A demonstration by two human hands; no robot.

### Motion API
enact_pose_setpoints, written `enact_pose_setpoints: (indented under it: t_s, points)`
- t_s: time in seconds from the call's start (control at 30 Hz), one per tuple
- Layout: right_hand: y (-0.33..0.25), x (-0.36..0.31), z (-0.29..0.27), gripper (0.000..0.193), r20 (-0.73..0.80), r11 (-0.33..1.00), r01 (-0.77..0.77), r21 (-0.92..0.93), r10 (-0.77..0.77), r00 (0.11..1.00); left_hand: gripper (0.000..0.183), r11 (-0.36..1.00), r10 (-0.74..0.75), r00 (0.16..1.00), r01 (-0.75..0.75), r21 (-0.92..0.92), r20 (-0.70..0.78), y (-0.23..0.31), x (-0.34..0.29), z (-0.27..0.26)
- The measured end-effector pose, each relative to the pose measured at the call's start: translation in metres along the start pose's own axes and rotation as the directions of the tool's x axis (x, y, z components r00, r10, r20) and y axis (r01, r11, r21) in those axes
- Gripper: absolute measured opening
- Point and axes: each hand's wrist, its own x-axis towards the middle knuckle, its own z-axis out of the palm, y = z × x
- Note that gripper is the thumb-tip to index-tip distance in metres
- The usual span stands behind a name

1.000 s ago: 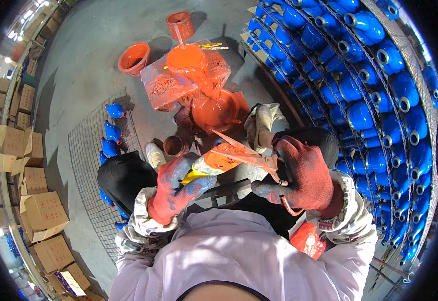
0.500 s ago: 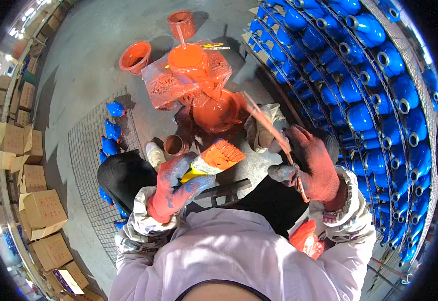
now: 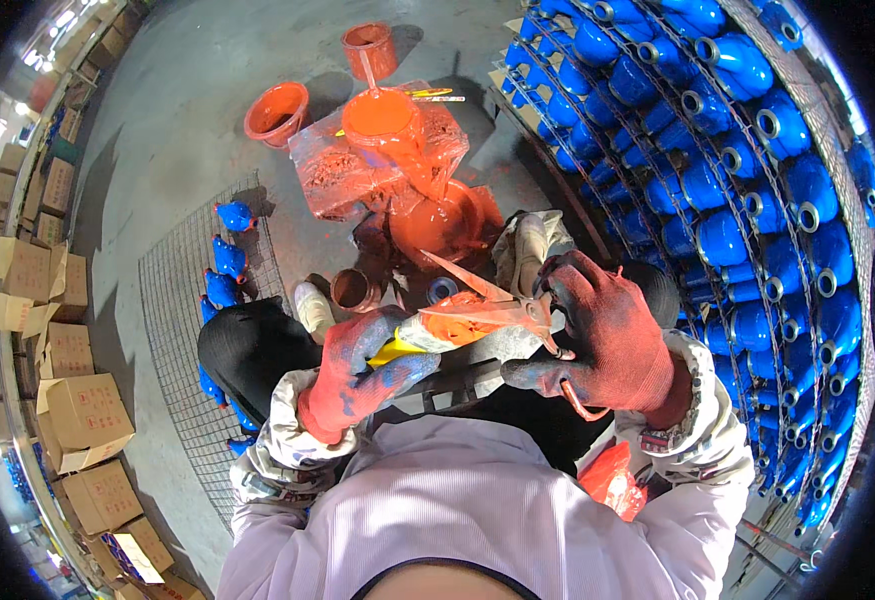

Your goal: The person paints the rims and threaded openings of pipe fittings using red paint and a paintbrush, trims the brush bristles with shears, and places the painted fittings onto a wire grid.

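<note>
In a stained work glove, my left hand (image 3: 357, 365) is closed round the yellow handle of a paintbrush (image 3: 425, 334). The brush points right, and orange paint coats its bristles. My right hand (image 3: 612, 340), also gloved, grips a pair of paint-smeared scissors (image 3: 479, 276). Their blades are spread and point left, one reaching across the bristles and the other rising above them. I cannot tell whether the blades touch the bristles. One handle loop shows under my right hand. Both hands are above my lap, close together.
Beyond my hands stand an orange paint basin (image 3: 425, 225), a paint-covered bucket (image 3: 382, 115) on plastic sheeting, and two more buckets, one an orange bucket (image 3: 276, 112). Blue castings (image 3: 227, 257) lie on a wire mesh at left. A rack of blue parts (image 3: 722, 235) rises at right; cardboard boxes (image 3: 87, 415) line the far left.
My right hand has moved slightly left and turned, spreading the scissors, which were closed and held upright. Their blades now lie over the brush. The left hand's brush has shifted slightly downward.
</note>
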Motion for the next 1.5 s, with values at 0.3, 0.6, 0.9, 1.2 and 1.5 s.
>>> enact_pose_setpoints:
  t_s: [0.3,0.6,0.9,1.2,1.5]
  points:
    - [0.004,0.000,0.002,0.074,-0.008,0.997,0.034,0.070,-0.034,0.999,0.035,0.996,-0.045,0.999,0.046,-0.080,0.015,-0.005,-0.003,0.001]
    - [0.005,-0.001,0.000,0.071,0.056,0.991,0.002,0.132,-0.009,0.998,0.030,0.998,0.019,1.000,-0.020,-0.065,-0.013,-0.004,-0.001,0.002]
    - [0.018,-0.012,0.019,0.071,-0.147,0.898,-0.074,0.433,0.151,0.977,0.025,0.965,-0.168,0.962,0.116,-0.235,-0.216,-0.003,-0.005,0.005]
    - [0.007,-0.008,0.015,0.083,-0.092,0.996,-0.087,0.005,0.087,0.992,0.020,0.965,-0.182,0.975,0.152,-0.213,-0.129,-0.009,-0.016,0.005]
    - [0.008,-0.007,0.020,0.071,-0.196,0.993,-0.066,-0.101,0.046,0.980,0.022,0.960,-0.189,0.980,0.171,-0.220,-0.060,0.006,-0.005,0.005]
